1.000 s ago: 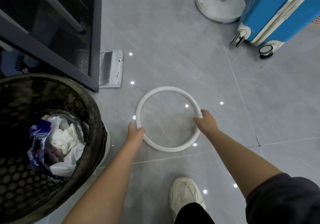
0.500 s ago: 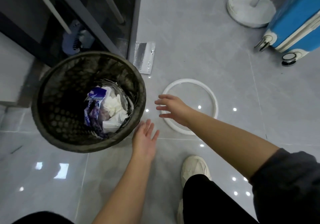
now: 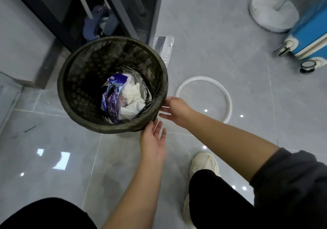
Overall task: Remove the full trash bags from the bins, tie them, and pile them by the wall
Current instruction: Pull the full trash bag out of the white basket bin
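A round bin [image 3: 74, 94] lined with a dark trash bag stands on the grey tiled floor. Crumpled white paper and a purple wrapper [image 3: 115, 94] lie at its bottom. My left hand [image 3: 154, 140] reaches the bin's near right rim with straight fingers. My right hand [image 3: 175, 108] is at the rim's right side, fingers spread and touching the bag's edge. Neither hand holds anything. The white plastic ring [image 3: 228, 97] lies flat on the floor to the right of the bin.
A dark glass-door cabinet [image 3: 113, 7] stands behind the bin, with a silver pouch [image 3: 164, 48] on the floor beside it. A white fan base [image 3: 272, 11] and a blue suitcase [image 3: 311, 28] are at the far right. My shoe [image 3: 203, 165] is on the tiles below.
Both hands let go of the white ring, left it on the floor and moved left to the bin's rim. The view shifted left onto the bin.
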Tool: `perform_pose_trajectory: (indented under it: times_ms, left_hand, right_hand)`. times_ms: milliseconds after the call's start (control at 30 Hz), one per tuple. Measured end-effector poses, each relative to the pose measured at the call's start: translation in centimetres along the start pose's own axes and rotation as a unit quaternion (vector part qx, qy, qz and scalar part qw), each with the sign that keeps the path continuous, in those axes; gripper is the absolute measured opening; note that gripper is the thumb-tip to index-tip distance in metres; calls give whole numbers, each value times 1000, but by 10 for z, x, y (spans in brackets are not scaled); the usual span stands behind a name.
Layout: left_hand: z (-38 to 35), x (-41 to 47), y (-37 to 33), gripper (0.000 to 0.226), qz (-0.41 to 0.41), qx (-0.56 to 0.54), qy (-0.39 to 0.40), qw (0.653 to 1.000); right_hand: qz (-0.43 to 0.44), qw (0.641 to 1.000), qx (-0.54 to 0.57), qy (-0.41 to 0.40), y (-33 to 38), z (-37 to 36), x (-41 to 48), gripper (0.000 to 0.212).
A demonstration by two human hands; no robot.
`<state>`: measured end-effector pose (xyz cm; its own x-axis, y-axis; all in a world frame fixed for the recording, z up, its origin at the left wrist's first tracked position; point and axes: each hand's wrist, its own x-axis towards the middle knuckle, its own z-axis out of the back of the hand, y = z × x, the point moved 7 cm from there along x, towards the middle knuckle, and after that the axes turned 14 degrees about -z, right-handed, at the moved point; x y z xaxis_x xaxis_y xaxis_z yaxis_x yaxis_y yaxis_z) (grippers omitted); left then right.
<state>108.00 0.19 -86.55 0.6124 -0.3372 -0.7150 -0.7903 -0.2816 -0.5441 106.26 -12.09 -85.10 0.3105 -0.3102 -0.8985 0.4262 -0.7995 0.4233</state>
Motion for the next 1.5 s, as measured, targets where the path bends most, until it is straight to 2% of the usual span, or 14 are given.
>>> perform_pose_trajectory:
  times_ms: [267,467,533,600,700,867,933,967,1033,1067,1133,1200,1300,1500]
  left_hand:
    - [-25,-57,-22,6,18,32,51,998]
    - [-39,-74,-55,4,-3,39,66,997]
    - [-38,-74,-70,6,-21,82,60,995]
    - [-37,-71,-85,8,-40,149,56,986]
    - [-38,-65,-108,12,-75,243,69,965]
    - [-36,-52,-136,12,-123,355,105,921]
    - [-36,-48,-152,9,-204,461,143,852]
    - [-40,-49,-161,10,-270,545,169,776]
    - [-46,-53,-168,33,-373,717,201,554]
    - [-49,-53,-169,43,-402,761,202,467]
    - [-54,-50,-173,38,-432,784,203,396]
    - [-56,-44,-177,17,-451,749,226,429]
    - [-49,-30,-187,20,-408,651,257,587]
    - [-57,-26,-208,24,-384,636,346,573]
  right_hand:
    - [16,999,34,-26,4,4,-37,13]
    - [156,985,-21,-78,44,5,-89,13]
    - [271,936,-190,-123,60,-2,-109,24]
    - [371,826,-403,-137,65,-18,-123,31]
    - [398,690,-592,-121,59,-32,-120,26]
    - [430,662,-607,-95,64,-43,-116,9]
    - [427,679,-591,-80,67,-42,-115,7]
    - [426,691,-580,-73,68,-42,-115,6]
    - [425,711,-556,-66,69,-41,-115,5]
    - [415,727,-544,-65,70,-40,-114,5]
    - [377,769,-513,-57,70,-37,-112,8]
    - [357,794,-489,-47,69,-34,-111,9]
    - [352,808,-472,-33,72,-32,-112,8]
    - [358,751,-554,-22,90,-36,-112,12]
